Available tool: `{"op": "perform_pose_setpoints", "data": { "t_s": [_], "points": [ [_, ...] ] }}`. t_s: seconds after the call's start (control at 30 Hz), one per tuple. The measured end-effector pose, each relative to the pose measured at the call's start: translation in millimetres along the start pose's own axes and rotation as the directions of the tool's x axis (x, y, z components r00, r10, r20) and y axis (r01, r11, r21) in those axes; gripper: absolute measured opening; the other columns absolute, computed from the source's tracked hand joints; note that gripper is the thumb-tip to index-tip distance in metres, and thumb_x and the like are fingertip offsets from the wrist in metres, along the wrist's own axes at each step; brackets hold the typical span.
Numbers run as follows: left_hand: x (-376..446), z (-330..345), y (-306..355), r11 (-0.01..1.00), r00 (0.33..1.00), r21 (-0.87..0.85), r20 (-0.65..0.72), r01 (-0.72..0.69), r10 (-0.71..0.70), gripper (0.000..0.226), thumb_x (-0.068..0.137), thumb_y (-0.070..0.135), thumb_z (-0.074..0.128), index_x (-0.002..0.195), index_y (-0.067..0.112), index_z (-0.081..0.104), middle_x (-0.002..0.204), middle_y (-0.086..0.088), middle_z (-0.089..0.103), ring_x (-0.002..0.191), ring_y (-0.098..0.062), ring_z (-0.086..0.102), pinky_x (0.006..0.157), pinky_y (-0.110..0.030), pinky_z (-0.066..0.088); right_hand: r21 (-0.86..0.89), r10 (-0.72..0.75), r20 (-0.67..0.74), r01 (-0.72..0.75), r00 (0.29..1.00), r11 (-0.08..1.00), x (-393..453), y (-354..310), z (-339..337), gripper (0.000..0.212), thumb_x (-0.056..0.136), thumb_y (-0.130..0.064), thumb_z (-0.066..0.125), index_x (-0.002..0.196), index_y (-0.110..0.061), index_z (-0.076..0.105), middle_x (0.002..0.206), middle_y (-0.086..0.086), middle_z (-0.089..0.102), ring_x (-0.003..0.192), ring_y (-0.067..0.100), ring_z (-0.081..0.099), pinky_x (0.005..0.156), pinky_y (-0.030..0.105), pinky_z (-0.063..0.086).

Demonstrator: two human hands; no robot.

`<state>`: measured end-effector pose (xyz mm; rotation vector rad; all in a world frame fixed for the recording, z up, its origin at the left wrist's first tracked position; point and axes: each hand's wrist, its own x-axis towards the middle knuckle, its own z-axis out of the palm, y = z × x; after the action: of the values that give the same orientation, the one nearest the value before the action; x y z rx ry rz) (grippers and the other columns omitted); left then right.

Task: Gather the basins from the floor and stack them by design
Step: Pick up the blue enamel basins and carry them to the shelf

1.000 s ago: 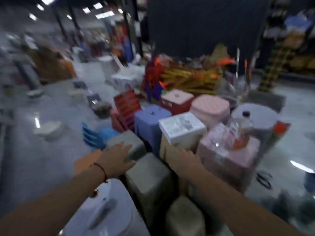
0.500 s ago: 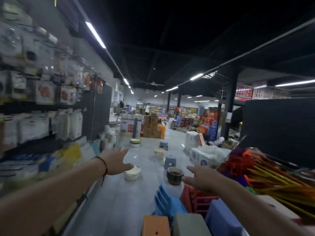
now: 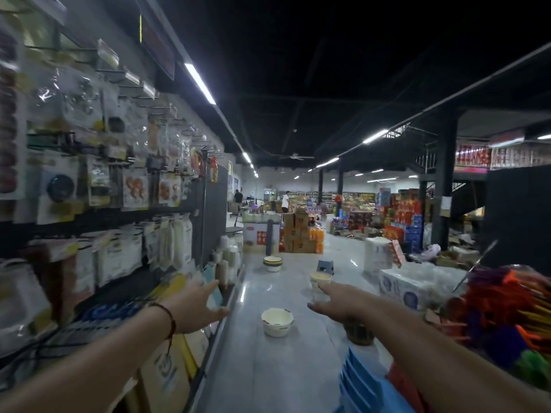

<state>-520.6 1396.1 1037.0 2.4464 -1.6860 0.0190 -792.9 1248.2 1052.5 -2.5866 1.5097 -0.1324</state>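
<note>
Straight ahead, a store aisle with a pale glossy floor (image 3: 286, 368) runs away from the viewer. Both arms reach forward, empty: the left hand (image 3: 196, 305) has its fingers spread and relaxed, and the right hand (image 3: 340, 302) is flat, fingers straight, holding nothing. On the floor between them sits a cream basin (image 3: 277, 321). A dark basin (image 3: 357, 333) shows just beneath the right wrist. Farther off lie a second cream basin (image 3: 320, 278) and a stacked pair (image 3: 272, 263), well apart. Packaged goods hang on shelves (image 3: 98, 186) at left.
</note>
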Motion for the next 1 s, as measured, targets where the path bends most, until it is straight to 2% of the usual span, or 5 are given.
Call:
{"op": "perform_pose_setpoints", "data": {
  "t_s": [0.4, 0.5, 0.7, 0.83, 1.0],
  "points": [
    [132.2, 34.8, -39.5, 0.994, 0.998, 0.096, 0.039, -0.061, 0.057, 0.084, 0.091, 0.065, 0.042, 0.156, 0.025, 0.009, 0.160, -0.006, 0.024, 0.139, -0.026, 0.037, 0.107, -0.039, 0.042, 0.071, 0.141, 0.089, -0.147, 0.986, 0.987, 142.7, -29.6, 41.3, 0.080, 0.092, -0.064, 0.043, 0.154, -0.019, 0.020, 0.160, 0.008, 0.022, 0.145, 0.026, 0.026, 0.117, 0.043, 0.024],
    [179.2, 49.5, -41.4, 0.989, 0.997, 0.124, 0.038, -0.079, 0.075, 0.084, 0.090, 0.065, 0.042, 0.156, 0.026, 0.008, 0.158, -0.004, 0.028, 0.135, -0.026, 0.041, 0.104, -0.041, 0.045, 0.115, 0.086, 0.084, -0.095, 0.993, 0.989, 189.5, -32.1, 56.8, 0.076, 0.095, -0.061, 0.040, 0.155, -0.020, 0.016, 0.162, 0.006, 0.016, 0.148, 0.026, 0.020, 0.117, 0.043, 0.020],
    [296.7, 85.6, -47.8, 0.988, 0.996, 0.137, 0.069, -0.069, 0.060, 0.080, 0.091, 0.065, 0.042, 0.155, 0.027, 0.012, 0.158, -0.004, 0.027, 0.138, -0.025, 0.037, 0.107, -0.040, 0.042, 0.102, -0.025, 0.112, 0.014, 0.993, 0.995, 299.3, -18.7, 83.7, 0.075, 0.095, -0.056, 0.046, 0.155, -0.021, 0.018, 0.160, 0.006, 0.023, 0.145, 0.026, 0.027, 0.116, 0.039, 0.025],
    [373.9, 100.4, -59.8, 0.991, 0.990, 0.126, 0.139, -0.032, 0.015, 0.081, 0.093, 0.064, 0.041, 0.156, 0.026, 0.009, 0.160, -0.007, 0.021, 0.142, -0.028, 0.032, 0.111, -0.043, 0.038, 0.096, -0.007, 0.167, -0.010, 0.986, 0.995, 374.2, -9.5, 84.0, 0.072, 0.094, -0.044, 0.055, 0.154, -0.021, 0.021, 0.157, 0.008, 0.031, 0.141, 0.026, 0.034, 0.111, 0.035, 0.030],
    [479.3, 118.8, -103.7, 0.996, 0.991, 0.085, 0.133, -0.010, -0.001, 0.081, 0.092, 0.067, 0.039, 0.156, 0.027, 0.010, 0.162, -0.005, 0.017, 0.145, -0.025, 0.028, 0.115, -0.040, 0.031, 0.176, -0.018, 0.165, -0.011, 0.986, 0.984, 502.4, -23.0, 100.8, 0.070, 0.095, -0.048, 0.051, 0.153, -0.022, 0.023, 0.157, 0.004, 0.032, 0.140, 0.025, 0.035, 0.109, 0.033, 0.031]
  ]
}}
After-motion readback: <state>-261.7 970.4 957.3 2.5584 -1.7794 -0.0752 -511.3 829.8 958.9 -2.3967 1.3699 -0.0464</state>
